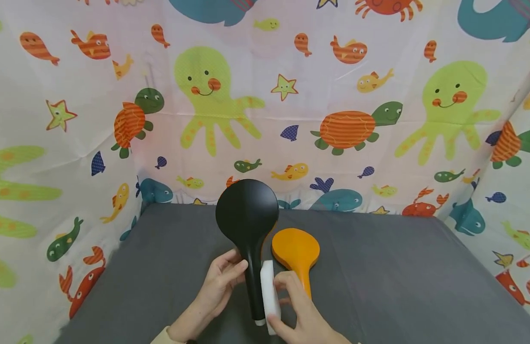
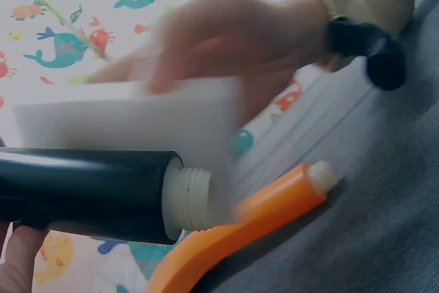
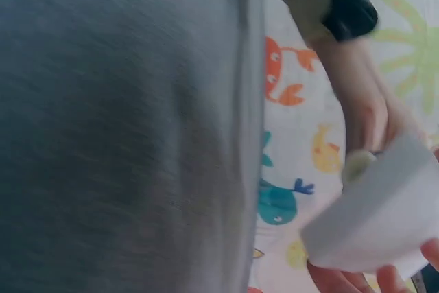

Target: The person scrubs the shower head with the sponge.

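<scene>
My left hand (image 1: 217,285) grips a black shower head (image 1: 247,210) by the upper part of its handle. Its round head points up, away from me, and the pale threaded end (image 2: 195,199) of the handle points down toward me. Between the thumb and fingers of my right hand (image 1: 302,313) is a white sponge block (image 1: 270,297), held along the right side of the black handle. The left wrist view shows the sponge blurred, right behind the handle's lower end. An orange shower head (image 1: 295,246) lies just to the right, its lower handle partly hidden by my right hand.
A dark grey cloth (image 1: 376,277) covers the table. Behind it and on both sides hangs a white curtain (image 1: 256,105) printed with sea animals. A dark band with a small device (image 2: 384,63) sits on the right wrist.
</scene>
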The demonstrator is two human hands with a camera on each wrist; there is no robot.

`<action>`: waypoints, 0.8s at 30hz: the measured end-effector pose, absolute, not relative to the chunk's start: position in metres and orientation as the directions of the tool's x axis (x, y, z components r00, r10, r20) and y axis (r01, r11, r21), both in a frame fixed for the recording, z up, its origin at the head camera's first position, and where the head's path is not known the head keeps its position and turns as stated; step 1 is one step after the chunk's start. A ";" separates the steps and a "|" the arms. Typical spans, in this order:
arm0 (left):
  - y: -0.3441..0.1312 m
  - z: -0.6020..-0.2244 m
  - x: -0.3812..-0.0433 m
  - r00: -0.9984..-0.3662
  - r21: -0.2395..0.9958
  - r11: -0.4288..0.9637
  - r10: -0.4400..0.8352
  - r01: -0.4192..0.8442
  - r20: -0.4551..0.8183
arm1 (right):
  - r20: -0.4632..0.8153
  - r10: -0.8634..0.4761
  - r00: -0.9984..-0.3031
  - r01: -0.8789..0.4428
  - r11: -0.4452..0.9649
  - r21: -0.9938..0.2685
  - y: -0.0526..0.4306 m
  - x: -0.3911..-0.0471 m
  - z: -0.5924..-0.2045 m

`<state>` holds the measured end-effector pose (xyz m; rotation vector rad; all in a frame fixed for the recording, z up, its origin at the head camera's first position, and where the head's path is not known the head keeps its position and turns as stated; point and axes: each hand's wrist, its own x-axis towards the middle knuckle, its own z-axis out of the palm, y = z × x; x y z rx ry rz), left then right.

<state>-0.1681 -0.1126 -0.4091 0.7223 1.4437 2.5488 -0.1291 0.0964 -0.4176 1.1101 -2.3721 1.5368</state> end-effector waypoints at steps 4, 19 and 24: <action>-0.118 -0.411 -0.174 -0.894 0.840 -0.520 0.286 0.157 0.344 | 0.351 -0.647 -0.677 -0.599 0.209 -0.773 0.106 -0.118 -0.427; -0.132 -0.445 -0.198 -0.979 0.955 -0.287 0.205 -0.070 -0.010 | 0.365 -0.217 -0.905 -0.400 0.727 -0.559 0.177 -0.135 -0.401; -0.131 -0.453 -0.198 -0.979 0.971 -0.214 0.192 -0.105 -0.064 | 0.284 -0.104 -0.953 -0.227 0.868 -0.442 0.198 -0.139 -0.407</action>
